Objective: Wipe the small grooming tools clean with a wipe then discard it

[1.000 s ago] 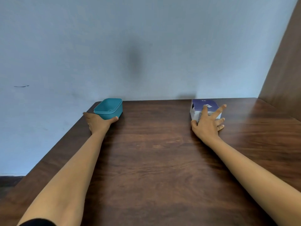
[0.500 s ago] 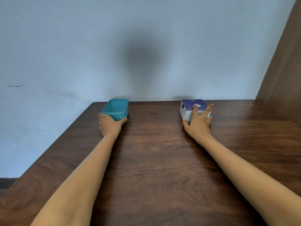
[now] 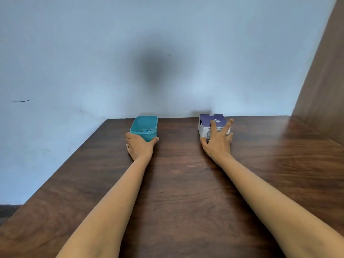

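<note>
While the left hand (image 3: pixel 139 146) cups the tub (image 3: pixel 149 136) at eleven o'clock, the right hand (image 3: pixel 216 144) splays round the box (image 3: pixel 205 120). Slide both level; tools seemingly inside.

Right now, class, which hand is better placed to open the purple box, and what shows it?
Right. The right hand holds the purple box, thumb and little finger at its sides, other fingers across its top. The left hand grips the teal container, well apart from the box.
</note>
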